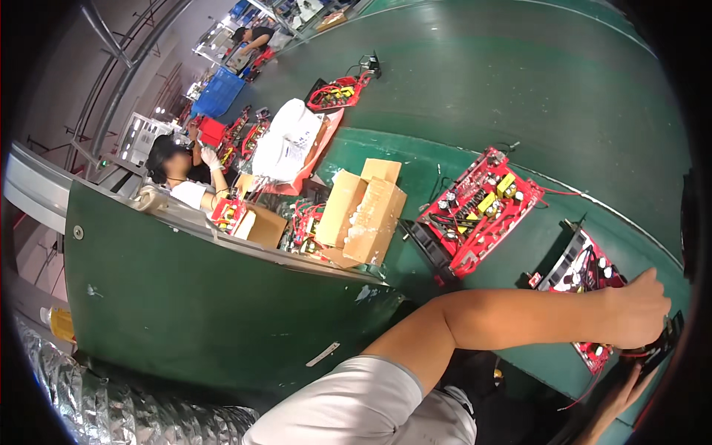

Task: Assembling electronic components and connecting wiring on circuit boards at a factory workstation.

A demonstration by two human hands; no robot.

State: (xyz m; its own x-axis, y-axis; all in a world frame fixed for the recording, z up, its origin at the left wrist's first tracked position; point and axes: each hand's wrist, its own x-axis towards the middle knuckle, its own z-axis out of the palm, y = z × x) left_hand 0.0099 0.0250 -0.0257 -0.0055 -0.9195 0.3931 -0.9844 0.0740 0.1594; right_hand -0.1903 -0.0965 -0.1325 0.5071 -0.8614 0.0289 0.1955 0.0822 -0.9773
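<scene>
My left hand reaches across to the far right, fingers curled closed over the right end of a red circuit-board assembly with a black-and-white end plate; what the fingers grip is hidden. Lower down, my right hand comes up at the right rim, its fingers against a dark flat panel that it appears to hold. The panel sits beside the board's right end, with dark wires close by. Left of them lies a second red board assembly with yellow transformers and a black end panel.
Folded cardboard pieces stand by the bench edge, near a white bag on a red tray. A green conveyor belt runs behind. A co-worker handles red boards at left; another person works farther off. A green panel borders the bench.
</scene>
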